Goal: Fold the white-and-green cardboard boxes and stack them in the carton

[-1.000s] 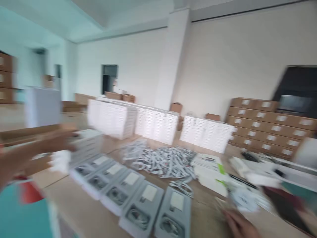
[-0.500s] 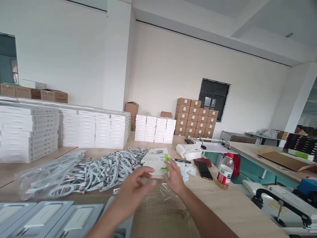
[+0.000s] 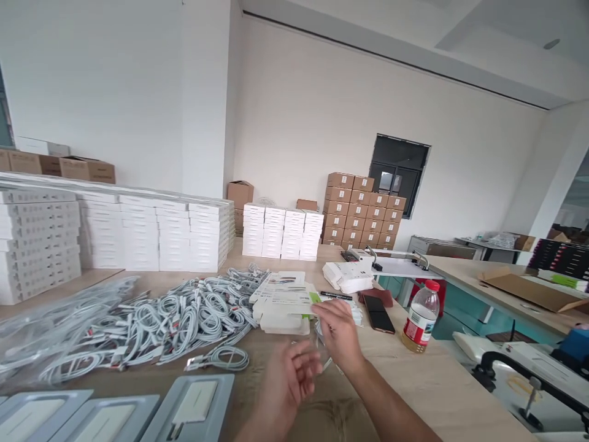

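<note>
The left hand (image 3: 291, 382) hangs open over the table, fingers loosely spread, with nothing visible in it. The right hand (image 3: 339, 334) curves fingers-down just beside the card stack (image 3: 281, 304), a loose pile of white printed cards with a green mark at one corner. Whether it pinches some small piece I cannot tell, as the fingers hide that spot.

Nearest the lower frame edge lie gray trays (image 3: 162, 417) in a row, each with a white label. The edge cuts them off, so what they hold does not show. A lone cable coil (image 3: 221, 359) rests just past them, apart from the cable heap (image 3: 170, 319), a wide tangle of white cables left of the cards.

Right of the hands lie a pen (image 3: 335, 296), a phone (image 3: 378, 314) and a bottle (image 3: 421, 318) with a red cap.

Beyond the table, white boxes (image 3: 156, 233) stand in long, tall stacks, with brown cartons (image 3: 363, 212) piled by the far wall. So a great many boxes look ready, while the heap and the cards appear to be what is left to deal with
</note>
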### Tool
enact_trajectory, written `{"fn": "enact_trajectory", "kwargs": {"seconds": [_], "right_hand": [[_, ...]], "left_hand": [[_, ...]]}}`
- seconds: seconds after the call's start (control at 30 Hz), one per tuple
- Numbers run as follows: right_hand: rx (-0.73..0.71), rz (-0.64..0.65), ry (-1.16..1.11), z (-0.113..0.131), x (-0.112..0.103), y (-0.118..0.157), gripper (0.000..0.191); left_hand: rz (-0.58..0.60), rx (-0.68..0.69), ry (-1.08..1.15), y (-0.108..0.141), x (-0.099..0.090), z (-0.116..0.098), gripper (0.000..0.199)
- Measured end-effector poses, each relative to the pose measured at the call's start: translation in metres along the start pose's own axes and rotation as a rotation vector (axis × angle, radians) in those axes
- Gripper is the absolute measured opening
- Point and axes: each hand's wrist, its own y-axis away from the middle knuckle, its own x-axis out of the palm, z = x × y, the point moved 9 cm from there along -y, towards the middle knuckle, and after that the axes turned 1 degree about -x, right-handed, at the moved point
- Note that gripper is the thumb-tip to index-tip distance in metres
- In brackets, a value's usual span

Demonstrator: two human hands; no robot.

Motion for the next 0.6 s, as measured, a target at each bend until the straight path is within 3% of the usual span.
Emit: {"fn": "enact_trajectory", "kwargs": {"seconds": [0.03,0.1,0.2,0.27,0.33,0.47,0.53,0.6], "right_hand": [[-0.012,-0.087,-0.065,0.011,-0.019,0.004,0.039],[-0.058,-0.108,-0.201,0.039,-0.041,0.016,0.042],[-0.130,0.124,-0.415,0.083,-0.042,0.031,0.044],[-0.113,0.264,-0.591,0.094,-0.036,0.035,0.038],[0.016,0.268,-0.709,0.076,-0.035,0.034,0.031],[0.402,0.091,-0.545,-0.007,-0.039,0.036,0.037],[0.472,0.160,-0.487,-0.030,-0.033,0.040,0.046],[0.511,0.327,-0.552,-0.034,-0.019,0.046,0.041]], "left_hand": [[0.004,-0.014,0.159,0.003,-0.002,-0.010,0.049],[0.061,0.010,0.315,0.010,-0.005,-0.036,0.063],[0.161,-0.070,0.227,0.023,-0.010,-0.058,0.058],[0.148,-0.083,0.083,0.029,-0.021,-0.064,0.064],[0.103,-0.025,-0.048,0.033,-0.030,-0.068,0.078],[0.197,-0.069,-0.194,0.042,-0.016,-0.049,0.081],[0.246,-0.125,-0.260,0.047,-0.005,-0.034,0.074],[0.255,-0.155,-0.333,0.047,0.000,-0.024,0.067]]}}
